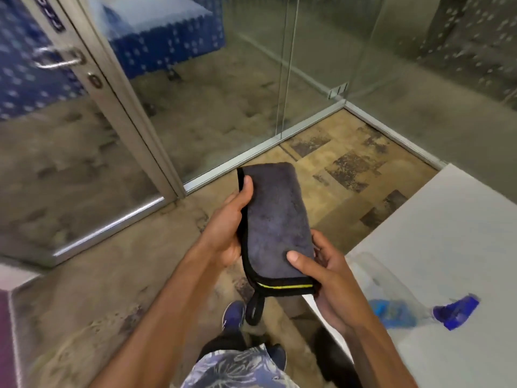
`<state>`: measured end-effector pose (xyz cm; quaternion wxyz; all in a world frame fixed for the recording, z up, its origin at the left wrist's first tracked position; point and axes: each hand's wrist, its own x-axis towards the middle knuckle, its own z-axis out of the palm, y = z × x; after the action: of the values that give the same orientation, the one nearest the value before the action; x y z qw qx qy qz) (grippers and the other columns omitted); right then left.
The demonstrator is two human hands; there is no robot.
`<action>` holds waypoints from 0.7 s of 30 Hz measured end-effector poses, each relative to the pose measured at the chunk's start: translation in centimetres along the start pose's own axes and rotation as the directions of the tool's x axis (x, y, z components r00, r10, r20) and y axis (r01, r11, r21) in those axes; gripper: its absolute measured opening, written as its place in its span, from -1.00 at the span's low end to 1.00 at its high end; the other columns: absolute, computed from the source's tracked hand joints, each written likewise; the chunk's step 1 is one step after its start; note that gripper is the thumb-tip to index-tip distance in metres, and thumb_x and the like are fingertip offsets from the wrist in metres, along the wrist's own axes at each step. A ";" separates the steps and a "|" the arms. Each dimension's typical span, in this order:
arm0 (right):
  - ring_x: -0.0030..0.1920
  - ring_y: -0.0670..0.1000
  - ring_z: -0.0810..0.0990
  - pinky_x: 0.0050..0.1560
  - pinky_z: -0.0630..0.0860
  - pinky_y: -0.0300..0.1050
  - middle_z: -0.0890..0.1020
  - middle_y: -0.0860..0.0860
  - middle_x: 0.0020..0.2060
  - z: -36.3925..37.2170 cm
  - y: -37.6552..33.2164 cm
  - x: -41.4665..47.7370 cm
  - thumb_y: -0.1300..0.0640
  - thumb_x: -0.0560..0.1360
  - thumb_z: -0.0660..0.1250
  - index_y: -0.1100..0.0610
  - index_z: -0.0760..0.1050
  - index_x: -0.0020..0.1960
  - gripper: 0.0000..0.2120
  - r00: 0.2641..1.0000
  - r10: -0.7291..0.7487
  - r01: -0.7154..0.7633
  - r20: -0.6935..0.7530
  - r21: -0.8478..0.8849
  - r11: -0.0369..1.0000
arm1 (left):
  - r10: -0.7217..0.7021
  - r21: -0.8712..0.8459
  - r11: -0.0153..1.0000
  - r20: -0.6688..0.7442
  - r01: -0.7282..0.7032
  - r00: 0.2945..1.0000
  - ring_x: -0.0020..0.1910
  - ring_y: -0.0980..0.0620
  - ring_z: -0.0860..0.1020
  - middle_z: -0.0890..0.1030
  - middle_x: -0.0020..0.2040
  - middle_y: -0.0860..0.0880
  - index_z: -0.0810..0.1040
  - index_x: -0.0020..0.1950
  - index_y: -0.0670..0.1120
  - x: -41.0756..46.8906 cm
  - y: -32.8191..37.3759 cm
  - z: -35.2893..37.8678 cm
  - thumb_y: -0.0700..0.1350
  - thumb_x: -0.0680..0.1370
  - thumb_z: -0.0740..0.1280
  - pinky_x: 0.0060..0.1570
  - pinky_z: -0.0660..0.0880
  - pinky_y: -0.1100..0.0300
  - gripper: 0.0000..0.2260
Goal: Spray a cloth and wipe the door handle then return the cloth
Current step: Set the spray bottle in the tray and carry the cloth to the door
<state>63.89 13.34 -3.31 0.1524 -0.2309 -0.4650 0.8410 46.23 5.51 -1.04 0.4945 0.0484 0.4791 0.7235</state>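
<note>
A folded grey cloth (275,219) with black trim, a yellow stripe and a hanging loop is held in front of me over the floor. My left hand (228,219) grips its left edge, thumb on top. My right hand (324,270) holds its near right corner, thumb pressed on the fabric. A clear spray bottle (397,303) with blue liquid and a blue trigger head lies on its side on the white table (447,219) at right. The metal lever door handle (57,58) sits on the glass door's frame at upper left, blurred.
Glass walls with metal floor rails (260,147) enclose the corner ahead. The glass door (70,169) stands at left. Patterned carpet covers the floor. My blue shoe (233,315) is below the cloth. A purple surface shows at the far lower left.
</note>
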 end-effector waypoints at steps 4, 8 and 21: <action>0.22 0.15 0.70 0.08 0.66 -0.12 0.71 0.18 0.20 3.5 0.7 3.7 0.31 0.45 0.49 0.17 0.56 0.30 -0.57 0.992 0.058 -0.058 0.112 0.004 0.998 | 0.105 -0.071 0.991 -0.106 -0.113 0.989 0.31 -0.16 0.67 0.66 0.35 -0.24 0.53 0.47 -0.21 -0.8 2.7 -4.0 0.15 0.67 0.25 0.21 0.68 0.01 -0.47; 0.16 0.18 0.72 0.04 0.67 -0.12 0.71 0.25 0.16 7.3 1.7 8.4 0.35 0.40 0.51 0.20 0.52 0.30 -0.51 0.984 0.103 -0.099 0.145 -0.030 0.995 | 0.242 -0.127 0.954 -0.217 -0.273 0.946 0.34 -0.13 0.65 0.65 0.38 -0.19 0.52 0.50 -0.17 -0.8 6.0 -8.7 0.11 0.70 0.23 0.22 0.67 0.03 -0.52; 0.25 0.16 0.68 0.08 0.68 -0.02 0.68 0.19 0.27 23.3 4.5 23.1 0.26 0.47 0.43 0.18 0.61 0.33 -0.58 0.958 0.122 -0.175 0.259 0.194 0.965 | 0.371 -0.318 0.801 -0.401 -0.507 0.838 0.23 -0.03 0.72 0.71 0.29 -0.17 0.67 0.30 -0.15 0.1 17.2 -24.2 -0.22 0.53 0.46 0.11 0.66 0.17 -0.66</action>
<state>31.84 5.31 -2.12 0.0539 -0.1418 -0.3676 0.9175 21.49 -10.94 -1.36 0.2256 -0.0633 0.3641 0.9014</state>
